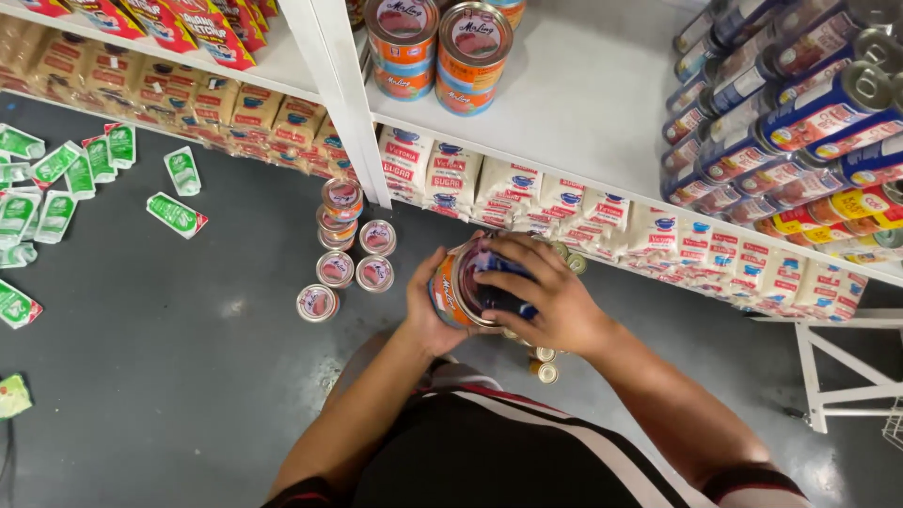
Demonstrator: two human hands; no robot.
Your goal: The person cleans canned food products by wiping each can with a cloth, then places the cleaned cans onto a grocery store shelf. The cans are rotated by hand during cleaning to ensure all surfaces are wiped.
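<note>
Both my hands are around an orange-labelled round tin can [458, 285] with a pink lid picture, held in front of my chest. My left hand [423, 306] cups its left side from below. My right hand [541, 292] lies over its top and right side, fingers spread across the lid. The can is tilted toward me. Below my hands, small gold-lidded cans [544, 363] show on the floor, partly hidden.
Several matching cans [346, 249] stand stacked and loose on the dark floor to the left. Green-white sachets [66, 188] lie scattered far left. White shelves [583, 94] hold two can stacks [440, 47], blue cans [790, 103] and white sugar packs [602, 212]. A white frame [847, 376] stands right.
</note>
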